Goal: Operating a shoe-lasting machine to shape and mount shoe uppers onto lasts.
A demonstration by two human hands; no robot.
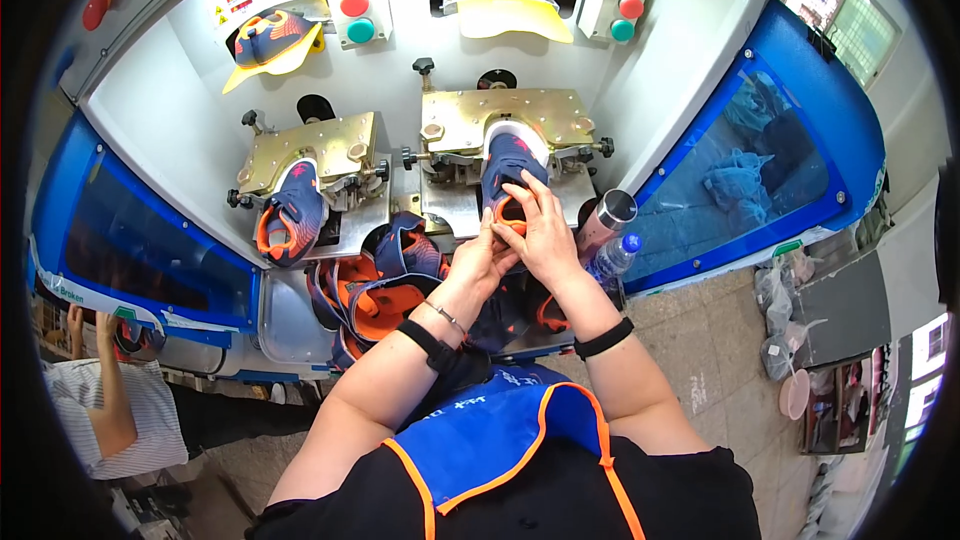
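Both my hands work on a navy and orange shoe upper [508, 162] that sits on the right brass-coloured clamp [505, 118] of a white machine. My right hand [545, 230] grips the orange heel end of that upper from the right. My left hand [487, 255] pinches the same heel end from below. A second navy and orange upper [292, 215] sits on the left clamp [310, 148], untouched. A pile of similar uppers [385, 285] lies in the tray just left of my hands.
Red and green push buttons [357, 18] and a second pair [625, 18] sit on the machine's back wall, beside a moulded upper [272, 40] in the left opening. A steel flask [608, 217] and plastic bottle [612, 258] stand right of my hands. Another person [110, 405] is at lower left.
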